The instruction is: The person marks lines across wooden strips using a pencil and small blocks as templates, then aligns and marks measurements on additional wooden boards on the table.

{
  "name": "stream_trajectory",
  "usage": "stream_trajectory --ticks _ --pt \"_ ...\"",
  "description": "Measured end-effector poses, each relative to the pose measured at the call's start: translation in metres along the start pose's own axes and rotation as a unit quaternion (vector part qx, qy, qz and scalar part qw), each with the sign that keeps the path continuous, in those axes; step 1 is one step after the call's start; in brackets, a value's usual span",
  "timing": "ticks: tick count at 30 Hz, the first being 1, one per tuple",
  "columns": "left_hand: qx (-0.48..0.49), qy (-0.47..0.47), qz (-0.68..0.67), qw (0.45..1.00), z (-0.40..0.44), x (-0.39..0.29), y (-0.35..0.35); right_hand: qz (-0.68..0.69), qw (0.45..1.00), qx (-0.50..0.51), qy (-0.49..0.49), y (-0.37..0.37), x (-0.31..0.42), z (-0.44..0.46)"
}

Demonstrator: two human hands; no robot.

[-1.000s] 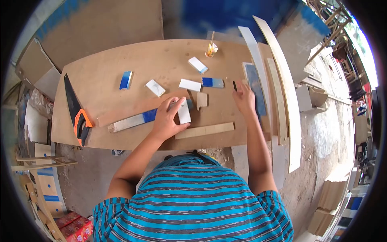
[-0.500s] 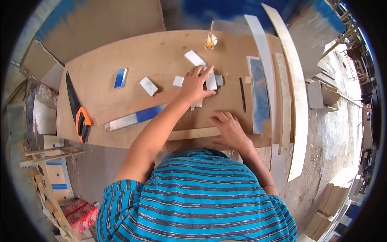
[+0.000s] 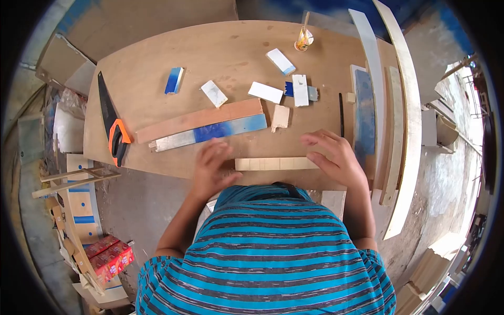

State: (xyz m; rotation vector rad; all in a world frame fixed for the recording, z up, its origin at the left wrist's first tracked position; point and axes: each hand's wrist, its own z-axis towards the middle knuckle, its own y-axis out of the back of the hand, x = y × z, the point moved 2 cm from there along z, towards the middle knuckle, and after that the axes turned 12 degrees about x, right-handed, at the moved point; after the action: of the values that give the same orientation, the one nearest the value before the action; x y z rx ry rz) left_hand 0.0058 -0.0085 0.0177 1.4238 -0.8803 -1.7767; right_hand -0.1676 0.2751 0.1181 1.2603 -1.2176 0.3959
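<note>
My left hand (image 3: 211, 167) is slightly blurred, with its fingers apart and nothing in them. It is just left of a pale wooden strip (image 3: 273, 164) marked with cross lines, near the table's front edge. At the strip's other end is my right hand (image 3: 336, 160), fingers spread, with the thumb overlapping the strip in view; I cannot tell whether it touches. Beyond them lie a blue-and-white painted board (image 3: 212, 131) and a reddish-brown board (image 3: 199, 119). A white block (image 3: 300, 92) rests across a blue-and-grey piece (image 3: 313, 93), with another white block (image 3: 265, 92) to its left.
A handsaw (image 3: 116, 134) with an orange-black handle lies at the table's left. Small painted blocks (image 3: 173, 81), a cup with a stick (image 3: 303, 41) and a dark slim rod (image 3: 341, 114) are farther in. Long boards (image 3: 404, 126) line the right side.
My left hand has let go of the white block and come back to the left end of the strip. My right hand stays near the strip's right end. The view has shifted.
</note>
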Motion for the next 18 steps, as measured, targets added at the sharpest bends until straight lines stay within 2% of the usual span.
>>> stream_trajectory --ticks 3,5,8,10,11,13,15,16,17,18 --pt "0.040 -0.019 -0.003 0.999 0.012 -0.024 -0.012 0.004 0.944 0.034 0.328 -0.009 0.100 0.007" --pt "0.057 -0.023 -0.018 0.998 0.018 -0.018 -0.028 0.051 0.876 0.086 0.473 -0.018 0.159 0.007" --pt "0.063 -0.050 -0.005 0.997 0.019 -0.008 -0.029 0.218 0.776 0.059 0.590 -0.051 0.212 0.008" --pt "0.053 -0.036 -0.028 0.998 0.012 0.000 -0.019 0.271 0.731 0.094 0.619 -0.059 0.220 0.016" --pt "0.044 -0.024 -0.039 0.998 0.006 0.005 -0.012 0.250 0.722 0.155 0.626 -0.055 0.210 0.024" --pt "0.014 -0.014 -0.055 0.998 -0.009 0.021 0.000 0.272 0.725 0.179 0.607 -0.059 0.187 0.026" --pt "-0.014 0.003 -0.032 0.999 -0.026 0.042 0.021 0.160 0.864 0.051 0.474 -0.060 0.158 0.028" --pt "-0.029 0.013 -0.023 0.999 -0.032 0.052 0.031 0.050 0.934 -0.020 0.354 -0.062 0.141 0.038" --pt "-0.042 0.022 -0.032 0.998 -0.036 0.061 0.044 -0.069 0.971 -0.058 0.220 -0.065 0.124 0.048" --pt "-0.047 0.031 -0.025 0.998 -0.040 0.075 0.054 -0.130 0.984 -0.067 0.101 -0.077 0.100 0.062"
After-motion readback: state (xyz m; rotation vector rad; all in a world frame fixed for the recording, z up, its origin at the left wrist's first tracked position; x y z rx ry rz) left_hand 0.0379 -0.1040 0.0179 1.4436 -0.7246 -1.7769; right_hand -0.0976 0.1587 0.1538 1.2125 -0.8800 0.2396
